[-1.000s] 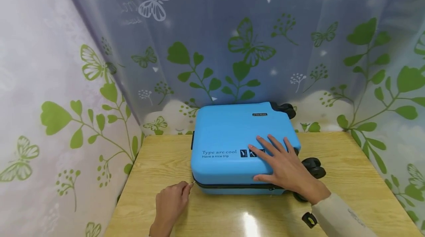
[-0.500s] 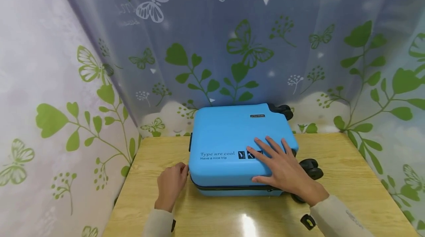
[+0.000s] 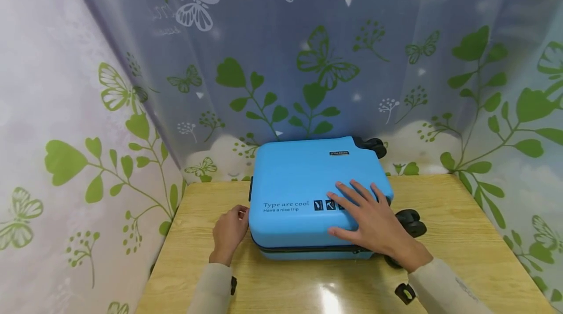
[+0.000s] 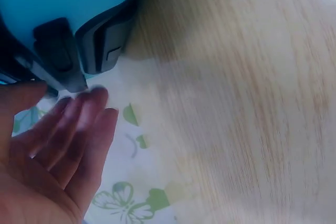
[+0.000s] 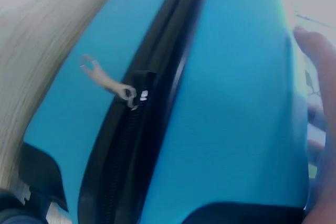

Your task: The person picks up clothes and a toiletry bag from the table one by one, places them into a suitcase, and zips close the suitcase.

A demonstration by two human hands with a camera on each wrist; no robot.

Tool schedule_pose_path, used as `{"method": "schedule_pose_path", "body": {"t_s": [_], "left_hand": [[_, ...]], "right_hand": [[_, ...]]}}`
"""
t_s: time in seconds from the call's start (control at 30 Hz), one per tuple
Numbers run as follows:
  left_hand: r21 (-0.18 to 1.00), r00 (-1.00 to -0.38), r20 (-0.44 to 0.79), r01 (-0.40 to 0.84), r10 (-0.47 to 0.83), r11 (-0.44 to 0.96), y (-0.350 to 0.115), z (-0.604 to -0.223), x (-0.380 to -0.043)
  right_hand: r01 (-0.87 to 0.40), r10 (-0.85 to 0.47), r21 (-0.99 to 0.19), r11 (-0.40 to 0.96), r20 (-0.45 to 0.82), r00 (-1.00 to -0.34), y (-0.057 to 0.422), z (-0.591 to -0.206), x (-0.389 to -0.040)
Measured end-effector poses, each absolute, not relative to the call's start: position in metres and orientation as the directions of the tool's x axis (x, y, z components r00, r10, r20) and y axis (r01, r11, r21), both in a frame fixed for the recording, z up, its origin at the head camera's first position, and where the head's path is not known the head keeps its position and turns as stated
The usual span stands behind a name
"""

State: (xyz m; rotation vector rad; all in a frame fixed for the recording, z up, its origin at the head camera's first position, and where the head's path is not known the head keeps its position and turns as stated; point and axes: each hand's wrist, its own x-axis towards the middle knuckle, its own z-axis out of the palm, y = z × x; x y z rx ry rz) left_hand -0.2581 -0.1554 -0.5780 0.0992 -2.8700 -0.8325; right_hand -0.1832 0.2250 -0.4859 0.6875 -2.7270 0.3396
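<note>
A blue hard-shell suitcase [image 3: 299, 172] lies flat, white and black lettering aside, with dark text "Type are cool" on its lid. My right hand [image 3: 374, 223] rests on the lid's front right part, fingers spread. At the suitcase's left end is my left hand [image 3: 230, 230]. The left wrist view shows that hand's fingers [image 4: 89, 140] loosely extended, fingertips right by the black fittings [image 4: 60, 51] on that end. A black zipper [image 5: 118, 166] runs along the front side. Its slider has a light metal pull [image 5: 107, 83], seen in the right wrist view.
The suitcase stands on a wood-grain table [image 3: 281, 289]. Black wheels [image 3: 411, 222] stick out at its right end. Behind it hangs a curtain [image 3: 264, 35] printed with leaves and butterflies, which also covers both sides. A small black strap piece [image 3: 404, 293] shows beside the right sleeve.
My left hand has moved from the front left corner of the suitcase back along its left end, and its fingers have left the zipper there. The right hand stays on the lid.
</note>
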Motion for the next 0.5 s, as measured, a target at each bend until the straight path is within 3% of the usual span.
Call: {"method": "schedule_pose_path", "body": {"t_s": [0.2,0.37,0.5], "left_hand": [[0.739,-0.989,0.12,0.03,-0.088,0.673,-0.155,-0.571,-0.258],[0.923,-1.0,0.009,-0.001,-0.024,0.385,-0.152,-0.551,-0.263],[0.98,-0.995,-0.076,-0.062,0.067,0.188,-0.149,-0.538,-0.265]], "right_hand": [[-0.322,-0.198,-0.33,0.887,0.358,-0.913,0.229,-0.481,-0.187],[-0.195,-0.051,-0.409,0.892,0.336,-0.941,0.237,-0.481,-0.185],[-0.135,-0.007,-0.462,0.876,0.267,-0.964,0.239,-0.481,-0.183]]}}
